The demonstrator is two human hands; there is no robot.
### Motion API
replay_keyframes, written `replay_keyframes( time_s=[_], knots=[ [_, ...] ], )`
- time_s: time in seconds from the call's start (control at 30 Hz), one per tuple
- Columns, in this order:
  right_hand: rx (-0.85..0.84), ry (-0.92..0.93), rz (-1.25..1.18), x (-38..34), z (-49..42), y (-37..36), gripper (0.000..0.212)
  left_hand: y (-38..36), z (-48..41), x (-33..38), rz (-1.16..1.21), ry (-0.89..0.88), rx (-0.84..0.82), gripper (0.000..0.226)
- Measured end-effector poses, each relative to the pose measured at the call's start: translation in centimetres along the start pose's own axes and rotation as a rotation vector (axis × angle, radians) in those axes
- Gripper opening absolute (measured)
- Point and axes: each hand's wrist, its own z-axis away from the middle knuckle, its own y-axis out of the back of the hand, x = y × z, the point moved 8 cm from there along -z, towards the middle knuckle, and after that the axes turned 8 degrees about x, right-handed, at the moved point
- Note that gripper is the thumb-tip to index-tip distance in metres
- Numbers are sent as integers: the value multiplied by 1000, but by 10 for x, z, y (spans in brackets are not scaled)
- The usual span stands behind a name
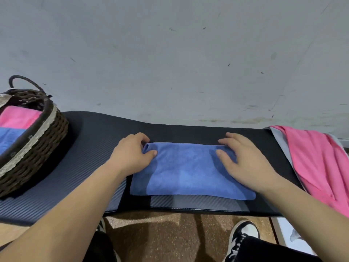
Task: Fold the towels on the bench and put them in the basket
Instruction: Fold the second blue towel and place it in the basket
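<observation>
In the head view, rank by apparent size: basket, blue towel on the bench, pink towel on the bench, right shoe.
1. basket and blue towel: alike, basket cropped, not ranked
2. pink towel, also cropped
3. right shoe

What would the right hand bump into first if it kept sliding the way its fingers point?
Probably nothing soon: the right hand points far-left, off the blue towel over bare bench, then the wall. Depth is unclear.
</observation>
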Motion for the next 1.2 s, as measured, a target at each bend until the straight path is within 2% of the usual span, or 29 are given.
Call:
replay_keyframes(
  time_s=[0.13,0.23,0.33,0.47,0.6,0.7,0.77,0.87,0.93,1.13,1.2],
  knots=[
    [-305,76,83,-12,23,-39,100,3,3,-5,56,57,-12,26],
    [-339,67,104,-5,24,-48,108,10,9,-6,225,90,31,24],
    [-353,46,118,-6,24,-52,104,20,16,-7,352,99,71,20],
    [-336,68,183,-26,30,-59,86,41,20,-13,357,81,162,19],
    [-264,53,-54,-47,30,-58,75,65,25,-8,394,86,219,18],
    [-153,16,-194,-48,23,-39,63,62,30,11,570,120,100,18],
    [-95,2,-191,-44,20,-25,50,47,33,31,681,147,-29,21],
    [24,-7,-216,-38,17,-5,26,19,39,65,734,163,-201,27],
    [51,-109,-283,-29,17,3,11,2,42,90,756,159,-272,30],
    [-125,-492,-705,2,26,-1,33,-37,41,140,719,134,-282,26],
    [-187,-558,-791,5,28,-9,40,-48,42,143,743,142,-307,24]
  ],
)
